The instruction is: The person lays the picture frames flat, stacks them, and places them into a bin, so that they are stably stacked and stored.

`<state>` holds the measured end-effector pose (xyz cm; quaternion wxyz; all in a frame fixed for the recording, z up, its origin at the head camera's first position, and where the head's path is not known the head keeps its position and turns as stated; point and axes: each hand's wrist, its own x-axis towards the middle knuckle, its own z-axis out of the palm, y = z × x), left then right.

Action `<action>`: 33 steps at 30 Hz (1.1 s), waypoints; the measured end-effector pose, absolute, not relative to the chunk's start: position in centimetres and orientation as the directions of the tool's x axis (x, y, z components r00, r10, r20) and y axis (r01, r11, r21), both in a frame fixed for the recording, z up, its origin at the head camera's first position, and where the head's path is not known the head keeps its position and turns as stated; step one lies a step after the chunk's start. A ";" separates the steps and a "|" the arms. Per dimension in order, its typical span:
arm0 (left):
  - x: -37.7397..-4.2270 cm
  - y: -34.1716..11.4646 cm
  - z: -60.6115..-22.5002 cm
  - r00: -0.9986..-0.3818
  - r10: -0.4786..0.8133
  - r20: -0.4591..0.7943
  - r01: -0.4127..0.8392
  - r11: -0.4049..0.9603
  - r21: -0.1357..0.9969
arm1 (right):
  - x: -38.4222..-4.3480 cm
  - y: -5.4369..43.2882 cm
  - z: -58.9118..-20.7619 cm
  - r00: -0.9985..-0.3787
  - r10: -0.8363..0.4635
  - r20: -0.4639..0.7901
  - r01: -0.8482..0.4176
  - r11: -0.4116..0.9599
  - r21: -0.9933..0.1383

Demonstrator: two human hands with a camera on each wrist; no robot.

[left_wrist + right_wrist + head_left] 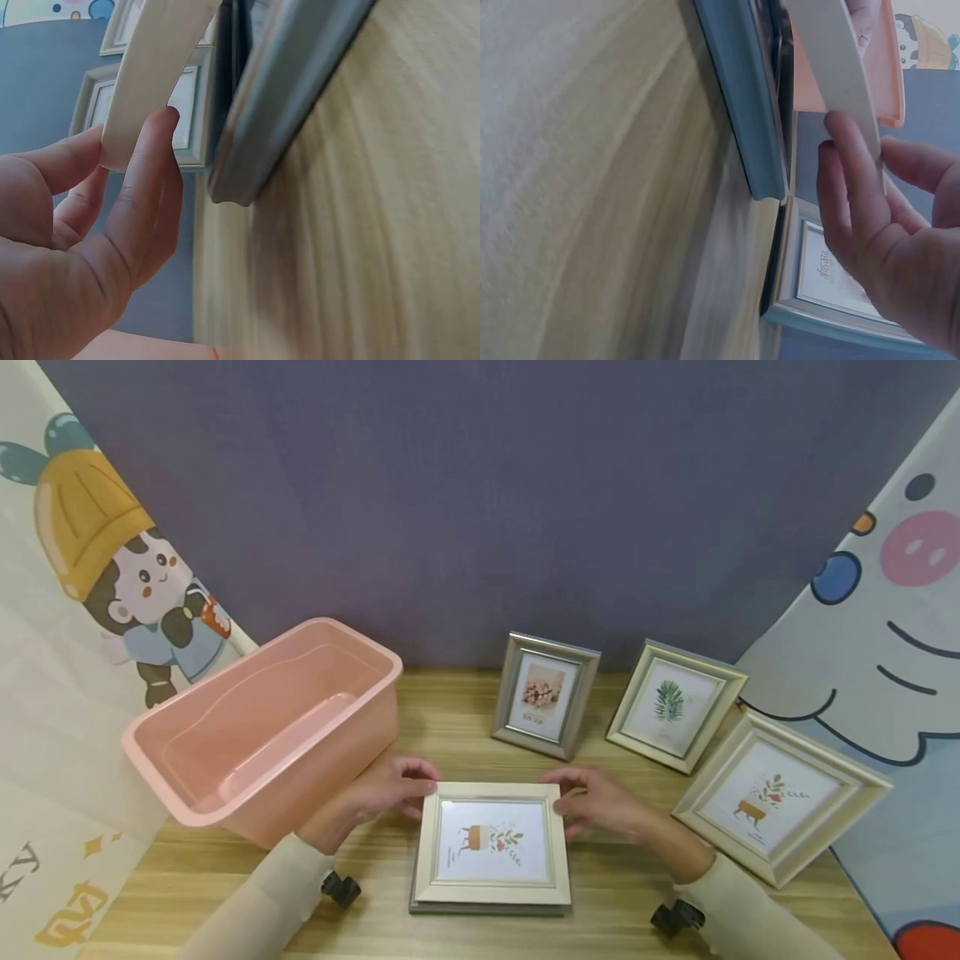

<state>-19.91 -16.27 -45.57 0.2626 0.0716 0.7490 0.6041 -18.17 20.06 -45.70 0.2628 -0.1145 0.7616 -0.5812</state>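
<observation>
Both hands hold a cream picture frame [491, 791] by its far corners, a potted-plant print facing up. The left hand [396, 787] pinches the left corner, thumb on one face and fingers beneath, as the left wrist view shows. At the right corner, the right hand [592, 799] pinches it likewise. Under the cream frame lies a darker grey frame [487, 909], mostly hidden in the head view. Both wrist views show a gap between the cream frame's held edge and the lower grey frame [259, 135], which rests face down or up, I cannot tell, on the table.
A pink plastic bin [341, 743] stands at the left. Behind and to the right stand a silver frame with a blossom print [510, 693], a frame with a green leaf print [633, 702] and a larger cream frame [806, 852]. A dark wall panel [465, 510] rises behind the table.
</observation>
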 end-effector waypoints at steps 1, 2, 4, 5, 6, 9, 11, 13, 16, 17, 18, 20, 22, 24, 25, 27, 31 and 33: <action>-19.9 -16.3 -45.7 -0.850 0.425 -0.310 -0.214 0.260 0.942 | -18.1 20.0 -45.8 -0.837 -0.478 -0.266 0.128 0.302 -0.945; -19.8 -16.3 -45.8 -0.848 0.427 -0.314 -0.218 0.259 0.941 | -18.1 19.9 -45.8 -0.839 -0.476 -0.266 0.126 0.305 -0.944; -19.8 -16.3 -46.0 -0.844 0.430 -0.322 -0.227 0.258 0.939 | -18.1 19.7 -46.0 -0.842 -0.468 -0.267 0.125 0.313 -0.941; -19.8 -16.3 -46.1 -0.842 0.432 -0.324 -0.227 0.261 0.938 | -18.0 19.6 -46.1 -0.845 -0.463 -0.268 0.125 0.317 -0.940; -19.8 -16.3 -46.2 -0.841 0.433 -0.324 -0.224 0.267 0.937 | -18.0 19.6 -46.2 -0.846 -0.460 -0.269 0.124 0.321 -0.939; -19.8 -16.3 -46.5 -0.842 0.425 -0.334 -0.219 0.297 0.930 | -18.0 19.4 -46.4 -0.850 -0.447 -0.279 0.134 0.330 -0.935; -19.7 -16.3 -46.5 -0.841 0.421 -0.339 -0.211 0.322 0.923 | -18.0 19.3 -46.5 -0.847 -0.447 -0.289 0.142 0.333 -0.932; -19.7 -16.3 -46.5 -0.839 0.417 -0.349 -0.211 0.341 0.916 | -18.0 19.2 -46.7 -0.842 -0.450 -0.299 0.151 0.334 -0.930; -19.6 -16.3 -46.4 -0.836 0.419 -0.356 -0.202 0.368 0.908 | -18.1 19.0 -46.9 -0.837 -0.450 -0.311 0.163 0.337 -0.927; -19.6 -16.3 -46.4 -0.835 0.422 -0.353 -0.193 0.376 0.906 | -18.1 19.0 -46.9 -0.837 -0.447 -0.316 0.167 0.341 -0.925; -19.6 -16.3 -46.3 -0.835 0.419 -0.357 -0.193 0.385 0.903 | -18.1 18.9 -46.9 -0.836 -0.446 -0.319 0.170 0.343 -0.924; -19.5 -16.2 -46.2 -0.837 0.415 -0.358 -0.181 0.408 0.895 | -18.1 18.9 -46.9 -0.837 -0.442 -0.323 0.172 0.347 -0.922; -19.6 -16.2 -46.2 -0.838 0.411 -0.358 -0.164 0.435 0.885 | -18.1 18.9 -46.9 -0.837 -0.441 -0.325 0.171 0.354 -0.920; -19.6 -16.3 -46.1 -0.842 0.407 -0.353 -0.142 0.465 0.874 | -18.1 18.8 -46.9 -0.835 -0.447 -0.320 0.161 0.359 -0.919; -19.6 -16.3 -46.1 -0.846 0.408 -0.344 -0.123 0.478 0.870 | -18.1 18.8 -46.9 -0.835 -0.449 -0.318 0.156 0.362 -0.919; -19.7 -16.3 -46.1 -0.854 0.413 -0.316 -0.073 0.507 0.859 | -18.1 18.8 -46.9 -0.834 -0.454 -0.313 0.146 0.366 -0.919; -19.7 -16.3 -45.9 -0.864 0.433 -0.258 0.021 0.542 0.840 | -18.1 18.8 -47.0 -0.834 -0.461 -0.304 0.129 0.373 -0.919; -19.7 -16.2 -45.9 -0.865 0.436 -0.249 0.036 0.548 0.836 | -18.2 18.8 -47.1 -0.833 -0.466 -0.298 0.118 0.378 -0.918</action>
